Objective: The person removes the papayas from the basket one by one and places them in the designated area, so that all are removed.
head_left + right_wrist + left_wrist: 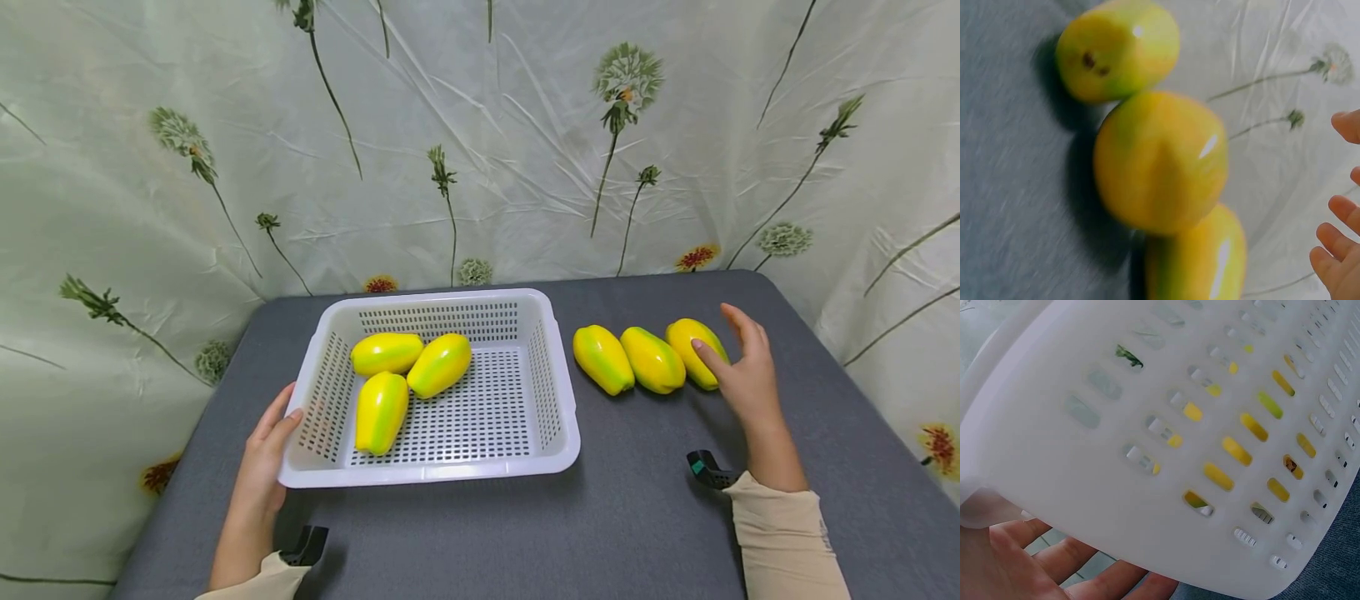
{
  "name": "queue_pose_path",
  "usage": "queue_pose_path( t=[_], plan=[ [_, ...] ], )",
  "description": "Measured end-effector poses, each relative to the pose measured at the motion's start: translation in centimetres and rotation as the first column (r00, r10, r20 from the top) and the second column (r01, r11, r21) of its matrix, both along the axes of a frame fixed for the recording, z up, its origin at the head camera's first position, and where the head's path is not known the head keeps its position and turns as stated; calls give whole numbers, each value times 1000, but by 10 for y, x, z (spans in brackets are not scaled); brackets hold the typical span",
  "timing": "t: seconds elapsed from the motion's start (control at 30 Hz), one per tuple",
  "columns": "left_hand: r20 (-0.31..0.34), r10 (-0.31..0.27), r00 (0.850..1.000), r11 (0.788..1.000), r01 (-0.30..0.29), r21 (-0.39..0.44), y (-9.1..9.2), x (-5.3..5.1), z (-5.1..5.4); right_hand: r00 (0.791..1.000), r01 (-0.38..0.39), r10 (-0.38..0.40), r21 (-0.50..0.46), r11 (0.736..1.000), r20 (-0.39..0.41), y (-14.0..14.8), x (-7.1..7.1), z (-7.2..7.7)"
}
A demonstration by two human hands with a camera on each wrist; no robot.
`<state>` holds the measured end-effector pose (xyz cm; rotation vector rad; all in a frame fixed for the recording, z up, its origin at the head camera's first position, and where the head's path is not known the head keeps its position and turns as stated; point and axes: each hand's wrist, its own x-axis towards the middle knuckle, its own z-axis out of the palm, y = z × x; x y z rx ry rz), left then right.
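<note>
My left hand [262, 457] grips the left side of a white plastic basket [431, 473], its thumb over the rim. In the left wrist view, fingers [1067, 559] of that hand show past the edge of the slotted wall. Three yellow-green papayas, one of them nearest the front [382, 414], lie inside. Right of the basket, three more papayas sit in a row: a left one [603, 360], a middle one [652, 360] and a right one [693, 350]. Beside and above the right one, my right hand [752, 379] is spread, holding nothing; its fingers [1336, 242] appear apart from the fruit.
A dark grey cloth-covered table [510, 537] bears everything. Behind and at the sides hangs a pale curtain [517, 200] printed with dandelions. Black bands are worn on the left wrist [306, 546] and the right wrist [712, 471].
</note>
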<state>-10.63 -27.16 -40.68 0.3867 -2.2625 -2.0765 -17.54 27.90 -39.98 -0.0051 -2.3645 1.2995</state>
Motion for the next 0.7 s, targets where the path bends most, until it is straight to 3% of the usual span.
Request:
queue_pose_path(
  t=[0.37,0.7],
  plan=[
    [1,5,1000,1000,-5,-16,0,1,1,989,-105,105,2,994,-109,-31,-2,41],
    [6,-8,1000,1000,8,-21,1,0,2,936,-279,279,32,960,-215,-79,-12,84]
  ],
)
